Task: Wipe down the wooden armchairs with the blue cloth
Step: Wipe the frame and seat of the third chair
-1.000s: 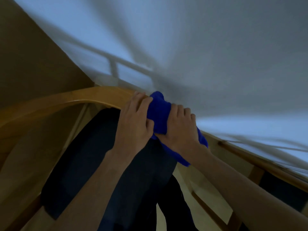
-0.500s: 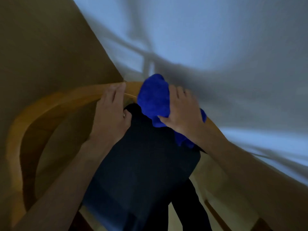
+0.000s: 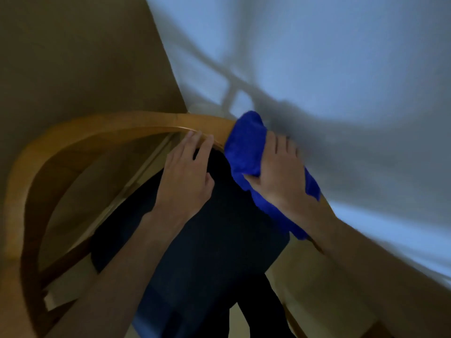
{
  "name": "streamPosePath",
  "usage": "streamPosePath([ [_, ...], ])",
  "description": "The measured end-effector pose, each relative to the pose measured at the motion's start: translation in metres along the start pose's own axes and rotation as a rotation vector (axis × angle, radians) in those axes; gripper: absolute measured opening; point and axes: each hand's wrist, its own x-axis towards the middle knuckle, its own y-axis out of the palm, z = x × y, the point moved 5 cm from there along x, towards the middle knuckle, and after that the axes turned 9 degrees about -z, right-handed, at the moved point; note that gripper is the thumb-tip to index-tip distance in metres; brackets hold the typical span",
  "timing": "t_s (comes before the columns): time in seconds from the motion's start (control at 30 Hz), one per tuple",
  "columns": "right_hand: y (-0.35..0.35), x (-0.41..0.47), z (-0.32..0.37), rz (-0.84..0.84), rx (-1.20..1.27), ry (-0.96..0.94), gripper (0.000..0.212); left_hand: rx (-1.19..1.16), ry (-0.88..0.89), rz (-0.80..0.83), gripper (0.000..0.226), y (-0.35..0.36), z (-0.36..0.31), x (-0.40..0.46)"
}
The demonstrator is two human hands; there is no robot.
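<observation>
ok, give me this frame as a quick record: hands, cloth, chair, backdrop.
left hand: fingers laid flat on the chair rail, holding nothing
right hand: grip wrapped over the cloth, pressing it onto the rail
cloth: blue, bunched, draped over the rail
chair: curved wooden rail, dark cushion inside
backdrop: white wall with shadows

The armchair's curved wooden top rail [image 3: 117, 123] carries the bunched blue cloth [image 3: 246, 145] draped over it.
</observation>
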Motion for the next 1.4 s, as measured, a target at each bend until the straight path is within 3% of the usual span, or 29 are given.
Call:
streamPosePath([
  [0.17,0.009,0.094,0.108,0.022,0.029,-0.364,0.069,0.06,-0.123,-0.034,0.073,-0.014,0.03,-0.008],
  [0.27,0.012,0.105,0.126,0.052,0.064,-0.449,0.06,0.086,-0.191,-0.046,0.074,-0.02,0.046,-0.015],
  [0.33,0.007,0.094,0.107,0.035,0.089,-0.423,0.064,0.083,-0.228,-0.053,0.074,-0.022,0.051,-0.019],
  [0.53,-0.01,0.008,-0.005,0.031,0.095,-0.109,0.088,0.054,-0.243,-0.086,0.072,-0.017,0.052,-0.027],
  [0.67,-0.006,0.012,-0.008,0.108,0.087,-0.119,0.093,0.012,-0.243,-0.087,0.069,-0.008,0.05,-0.038],
  [0.93,0.011,0.113,0.156,0.115,0.087,-0.538,0.056,-0.007,-0.377,-0.171,0.07,-0.018,0.086,-0.069],
  [1.13,-0.013,0.109,0.279,0.133,0.252,-0.898,0.059,0.004,-0.559,-0.329,0.068,-0.051,0.126,-0.112],
  [1.23,-0.027,0.084,0.35,0.103,0.105,-1.096,0.069,0.036,-0.703,-0.411,0.065,-0.067,0.145,-0.145],
  [1.4,-0.022,0.028,0.418,0.035,-0.215,-1.301,0.062,0.048,-0.861,-0.452,0.069,-0.078,0.17,-0.198],
])
